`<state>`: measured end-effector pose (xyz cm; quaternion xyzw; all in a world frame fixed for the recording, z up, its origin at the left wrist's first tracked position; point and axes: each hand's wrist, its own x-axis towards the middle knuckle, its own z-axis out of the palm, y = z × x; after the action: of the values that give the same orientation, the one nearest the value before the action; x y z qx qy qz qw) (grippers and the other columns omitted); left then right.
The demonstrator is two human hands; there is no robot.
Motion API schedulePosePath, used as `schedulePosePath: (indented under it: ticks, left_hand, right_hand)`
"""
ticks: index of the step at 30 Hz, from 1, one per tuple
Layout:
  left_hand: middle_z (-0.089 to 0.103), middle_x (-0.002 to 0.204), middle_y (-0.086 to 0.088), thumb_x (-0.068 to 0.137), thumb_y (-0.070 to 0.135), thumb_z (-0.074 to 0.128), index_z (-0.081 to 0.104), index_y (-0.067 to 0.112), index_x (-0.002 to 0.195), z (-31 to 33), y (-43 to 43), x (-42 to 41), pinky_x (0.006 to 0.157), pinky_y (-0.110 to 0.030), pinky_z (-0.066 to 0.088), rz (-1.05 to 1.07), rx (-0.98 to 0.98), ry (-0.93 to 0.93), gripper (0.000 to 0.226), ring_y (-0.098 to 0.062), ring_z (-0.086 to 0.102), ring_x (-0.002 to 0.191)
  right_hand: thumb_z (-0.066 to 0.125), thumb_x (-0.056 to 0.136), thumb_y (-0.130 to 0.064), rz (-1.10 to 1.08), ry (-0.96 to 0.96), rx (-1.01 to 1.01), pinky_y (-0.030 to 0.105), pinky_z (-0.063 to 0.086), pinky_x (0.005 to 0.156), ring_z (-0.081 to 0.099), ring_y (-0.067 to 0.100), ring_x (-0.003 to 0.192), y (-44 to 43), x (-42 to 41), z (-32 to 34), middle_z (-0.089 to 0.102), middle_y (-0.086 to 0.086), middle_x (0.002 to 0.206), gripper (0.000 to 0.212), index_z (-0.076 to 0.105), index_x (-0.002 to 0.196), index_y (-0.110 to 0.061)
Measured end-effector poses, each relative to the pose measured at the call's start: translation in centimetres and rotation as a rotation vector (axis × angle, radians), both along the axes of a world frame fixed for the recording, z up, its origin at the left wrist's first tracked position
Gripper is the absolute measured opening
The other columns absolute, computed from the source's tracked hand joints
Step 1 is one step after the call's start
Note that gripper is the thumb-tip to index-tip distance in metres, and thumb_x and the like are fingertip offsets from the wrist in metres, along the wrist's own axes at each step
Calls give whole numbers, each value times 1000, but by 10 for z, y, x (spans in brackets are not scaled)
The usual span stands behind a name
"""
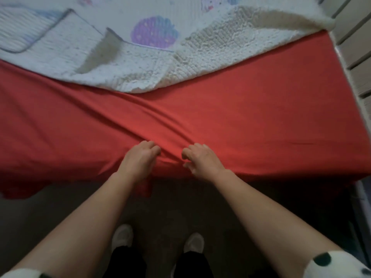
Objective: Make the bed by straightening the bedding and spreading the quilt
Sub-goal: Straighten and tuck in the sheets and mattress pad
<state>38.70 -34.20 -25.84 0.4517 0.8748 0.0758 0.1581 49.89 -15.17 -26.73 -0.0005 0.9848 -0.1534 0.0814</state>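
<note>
Red sheet [261, 121]: spread over the mattress, with creases drawn toward the middle of the near edge. Left hand [140, 158] and right hand [200, 159]: set close together at that edge, fingers curled into the sheet's fabric. White quilt [192, 55]: bunched across the far side, one corner folded back.

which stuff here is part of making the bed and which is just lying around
Part of the job: red sheet, wrinkled; white quilt, bunched at the far side; left hand and right hand, fingers curled at the sheet's near edge.
Just there: white drawers, right of the bed; pale shoes, on the floor.
</note>
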Motion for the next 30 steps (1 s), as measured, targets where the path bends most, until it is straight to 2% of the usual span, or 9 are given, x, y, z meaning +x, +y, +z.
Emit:
schedulePosePath:
  ticks: [2,5,7,9,13,21,25,27,30]
  left_hand:
    - [58,87,-10,71,13,55,64,10,92,1,-31,-17,61,-43,52,62,-1,18,23,-34,58,81]
    - [58,87,-13,72,17,46,65,8,93,-1,-64,-40,58,-42,51,90,1,39,29,-36,57,79]
    - [57,94,-14,69,13,64,64,8,99,-6,-83,-57,66,-46,51,95,-45,37,30,-37,56,86]
    - [55,107,-12,66,15,75,61,11,110,-10,-97,-72,78,-45,48,90,-112,30,47,-36,52,100]
    - [47,124,-6,71,23,75,51,17,124,-20,-133,-108,89,-40,39,49,-228,43,58,-28,44,115]
    - [51,114,-5,85,23,61,58,14,106,-29,-156,-159,81,-36,33,-185,-197,72,23,-27,45,112]
    - [60,106,-6,83,19,63,60,12,97,-23,-167,-173,81,-37,40,-262,-174,-103,16,-28,53,106]
    - [66,99,-5,80,17,64,61,14,89,-19,-177,-177,76,-35,45,-317,-282,-205,10,-29,59,100]
    - [66,106,-9,79,18,66,64,14,95,-15,-196,-174,72,-30,42,-389,-515,-230,16,-30,60,101]
  right_hand:
    - [64,82,-23,42,14,16,40,37,83,53,31,100,-28,-24,1,60,9,104,25,60,105,-14]
    - [62,79,-20,70,17,41,40,36,81,52,31,101,-66,-54,-1,58,8,104,27,59,106,-15]
    - [63,81,-25,57,0,38,38,34,84,49,28,105,-89,-71,-2,56,6,109,32,57,111,-17]
    - [65,82,-36,25,-34,40,37,33,88,46,26,110,-106,-83,-5,52,4,116,41,52,117,-19]
    - [68,80,-45,-102,-101,101,37,34,92,44,24,113,-146,-109,-18,50,3,118,51,47,118,-19]
    - [53,92,-20,-276,-225,204,38,35,89,53,31,110,-175,-152,-27,59,10,114,21,54,111,-12]
    - [58,81,-14,-244,-419,-10,33,43,79,60,30,99,-189,-151,-15,66,9,102,13,62,93,-16]
    - [59,79,-12,-181,-566,-122,32,45,74,62,30,95,-205,-150,-13,67,11,99,16,66,93,-14]
    - [60,79,-9,-176,-618,-162,35,47,76,62,31,96,-221,-152,-12,68,14,100,18,67,96,-10]
